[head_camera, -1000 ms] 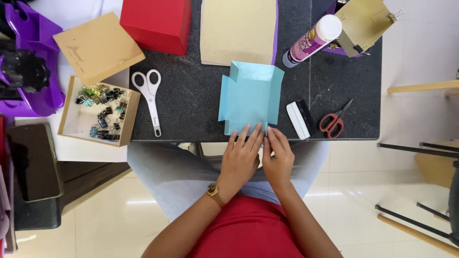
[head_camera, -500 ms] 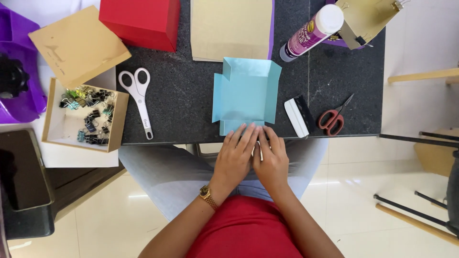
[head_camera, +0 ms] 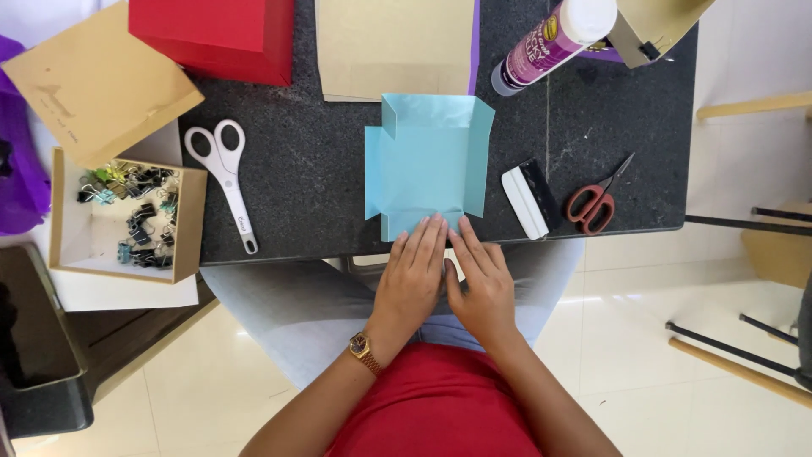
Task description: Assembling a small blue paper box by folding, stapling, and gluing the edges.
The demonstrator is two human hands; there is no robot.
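Head camera, looking straight down at a dark speckled stone counter (head_camera: 304,169) and the person's lap below its near edge. A light blue sheet of paper with cut-out corners and creased side flaps (head_camera: 427,161) lies flat near the middle of the counter, its near flap reaching the counter's near edge. Both hands lie side by side, palms down, on that near flap. The left hand (head_camera: 412,275), with a gold wristwatch (head_camera: 364,349) on its wrist, has fingers straight and close together, fingertips on the paper. The right hand (head_camera: 480,279) is held the same way, touching the left. Neither grip pinches anything; both are flattened and pressing.

Judged from this pose, the near flap is being creased. To do it well, the fingertips should press evenly along the whole fold line, working outward from the middle so the edge stays straight and square with the side flaps.

White-handled scissors (head_camera: 225,182) lie to the left, a small white and black scraper (head_camera: 529,199) and red-handled scissors (head_camera: 596,200) to the right. A glue bottle with a purple label (head_camera: 554,34) lies at the far right. A cardboard box of binder clips (head_camera: 127,216) sits off the counter's left edge.
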